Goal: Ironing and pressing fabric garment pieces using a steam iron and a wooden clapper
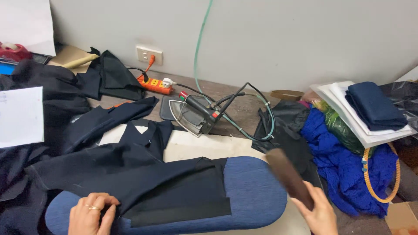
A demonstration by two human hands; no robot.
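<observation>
My left hand (pixel 92 214) presses and pinches the edge of a dark navy garment piece (pixel 143 178) spread over a blue padded pressing board (pixel 250 193). A black rectangular strip lies on the garment near the board's front edge. My right hand (pixel 320 214) grips a dark brown wooden block (pixel 288 176), raised at a tilt above the board's right end and blurred. A steam iron (pixel 193 115) rests on its side on the table behind the board, its hose and cords trailing to the right.
An orange power strip (pixel 154 84) and a wall socket (pixel 149 55) sit at the back. Dark fabric piles lie at left, a white paper sheet (pixel 21 116) at far left. Blue knit fabric (pixel 344 161), stacked papers with folded navy cloth (pixel 374 106) at right.
</observation>
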